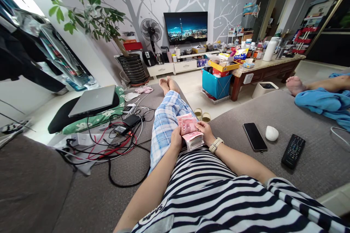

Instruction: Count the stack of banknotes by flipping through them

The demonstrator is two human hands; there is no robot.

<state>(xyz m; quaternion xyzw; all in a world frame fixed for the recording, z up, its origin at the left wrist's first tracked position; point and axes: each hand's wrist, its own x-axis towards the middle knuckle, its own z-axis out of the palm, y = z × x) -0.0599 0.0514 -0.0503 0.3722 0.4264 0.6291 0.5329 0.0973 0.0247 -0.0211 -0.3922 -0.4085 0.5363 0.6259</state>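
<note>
Pink 100 banknotes (188, 125) stand fanned between my two hands above my lap. My left hand (176, 138) is closed on their left edge, its fingers partly hidden behind the notes. On the other side, my right hand (205, 133) pinches the notes' right edge; a pale watch (216, 145) is on that wrist. A thick stack of banknotes (194, 141) rests against my striped shirt, just below the held notes. My legs in blue checked trousers (161, 131) stretch out along the grey sofa.
Tangled cables (120, 134) and a closed laptop (94, 100) on a green cushion lie to the left. On the right are a phone (255, 136), a white rounded object (271, 133) and a remote control (293, 151). Another person's foot (295, 85) is farther right, near a cluttered table (262, 66).
</note>
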